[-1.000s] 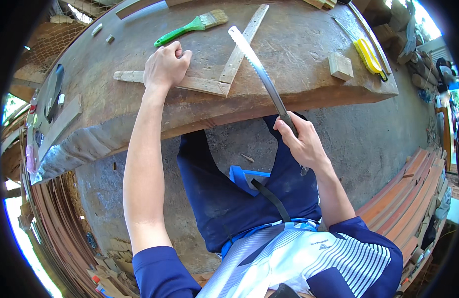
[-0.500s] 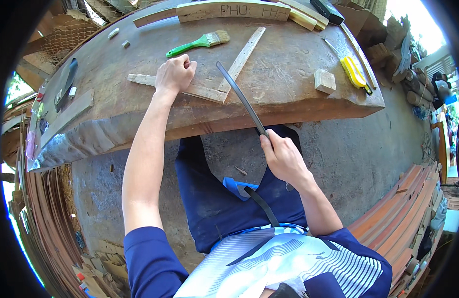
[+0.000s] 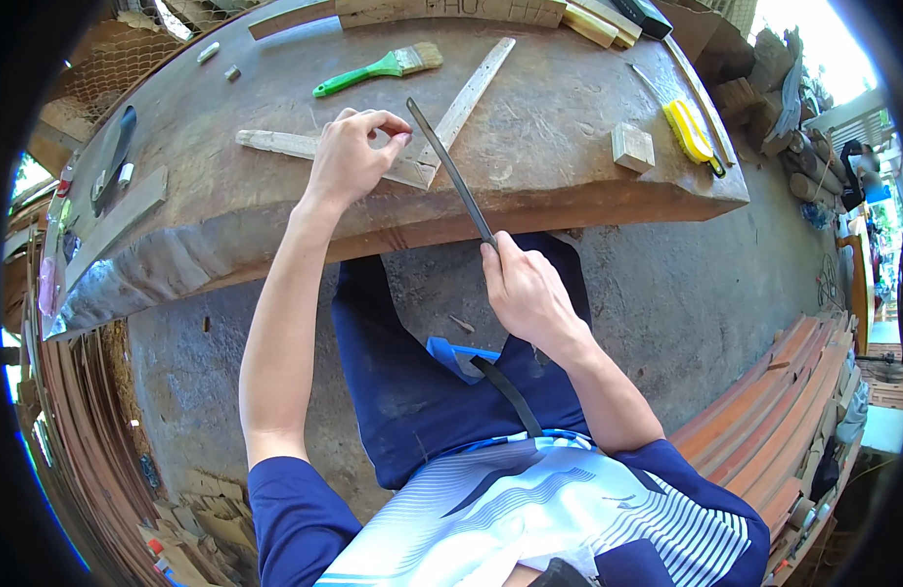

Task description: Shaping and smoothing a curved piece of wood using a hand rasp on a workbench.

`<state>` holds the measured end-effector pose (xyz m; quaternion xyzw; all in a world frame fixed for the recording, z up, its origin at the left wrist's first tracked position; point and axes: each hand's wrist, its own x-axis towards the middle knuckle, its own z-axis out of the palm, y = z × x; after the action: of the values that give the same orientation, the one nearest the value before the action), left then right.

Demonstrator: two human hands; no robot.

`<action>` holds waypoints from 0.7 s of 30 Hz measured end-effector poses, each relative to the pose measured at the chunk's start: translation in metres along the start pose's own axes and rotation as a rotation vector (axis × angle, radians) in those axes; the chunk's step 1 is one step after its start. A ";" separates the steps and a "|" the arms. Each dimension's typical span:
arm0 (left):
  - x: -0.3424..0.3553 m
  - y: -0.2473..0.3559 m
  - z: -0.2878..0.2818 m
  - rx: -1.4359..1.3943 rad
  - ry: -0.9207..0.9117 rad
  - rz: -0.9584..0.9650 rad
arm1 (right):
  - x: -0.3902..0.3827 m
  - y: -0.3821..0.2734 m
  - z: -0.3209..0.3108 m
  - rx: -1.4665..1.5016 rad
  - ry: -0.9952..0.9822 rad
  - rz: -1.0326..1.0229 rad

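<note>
Outdoors, a thick wooden slab (image 3: 226, 210) is serving as the workbench, and on it, from left to right, a green-handled brush (image 3: 378, 68), two joined wooden strips (image 3: 422, 147), a small wood block (image 3: 632, 147) and a yellow-handled tool (image 3: 691, 132) are lying. Over the joint of the strips the left hand (image 3: 349, 157) is hovering with its fingers curled and the thumb and forefinger pinched together, but I cannot tell if it is touching the wood. Just to its right, the right hand (image 3: 529, 293) is gripping closed the handle of a saw (image 3: 451, 171), whose thin blade is slanting up over the slab's front edge and crossing the strips.
</note>
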<state>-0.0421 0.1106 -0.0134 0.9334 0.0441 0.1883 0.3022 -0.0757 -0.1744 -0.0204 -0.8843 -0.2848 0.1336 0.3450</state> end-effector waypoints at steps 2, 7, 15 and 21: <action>0.003 -0.002 0.000 -0.054 -0.085 -0.094 | 0.002 -0.001 0.002 -0.016 0.003 0.013; 0.005 -0.003 0.006 0.035 -0.123 -0.071 | 0.008 -0.009 0.006 -0.070 0.012 0.041; 0.011 -0.015 0.009 -0.084 -0.325 -0.194 | 0.012 -0.017 0.011 -0.141 0.008 0.025; 0.010 -0.019 0.013 -0.042 -0.334 -0.181 | 0.015 -0.021 0.014 -0.151 -0.004 0.039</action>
<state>-0.0271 0.1207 -0.0304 0.9375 0.0732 0.0035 0.3402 -0.0784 -0.1450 -0.0168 -0.9129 -0.2774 0.1201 0.2742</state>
